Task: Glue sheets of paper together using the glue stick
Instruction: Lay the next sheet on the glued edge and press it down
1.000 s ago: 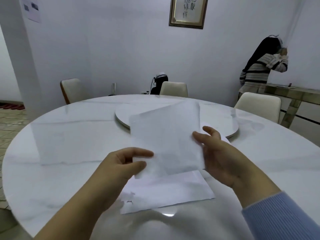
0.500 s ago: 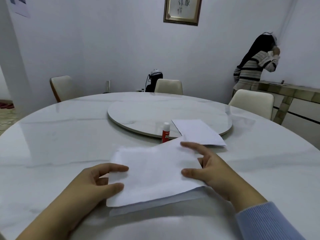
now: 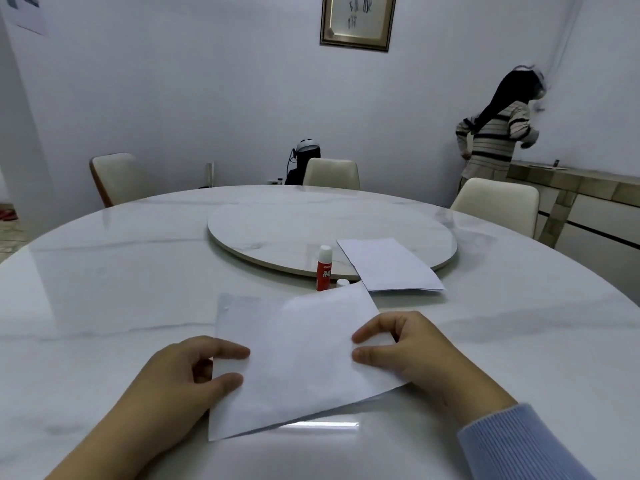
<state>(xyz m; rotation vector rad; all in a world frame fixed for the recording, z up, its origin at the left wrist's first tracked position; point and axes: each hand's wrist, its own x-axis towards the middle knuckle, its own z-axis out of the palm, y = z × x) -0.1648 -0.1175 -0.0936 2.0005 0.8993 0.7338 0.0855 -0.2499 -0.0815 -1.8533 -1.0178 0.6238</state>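
White paper sheets (image 3: pixel 298 358), pinched by both hands (image 3: pixel 194 372) (image 3: pixel 408 351), hide the glue stick (image 3: pixel 324 268) base.

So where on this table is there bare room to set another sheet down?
Bare marble lies left of the held sheet and the glue stick, and on the turntable's far half. It is crowded between the glue stick, its cap and the paper stack.

Two hands (image 3: pixel 180 375) (image 3: pixel 412 351) on white paper (image 3: pixel 298 358), glue stick (image 3: pixel 324 268) beyond, upright.
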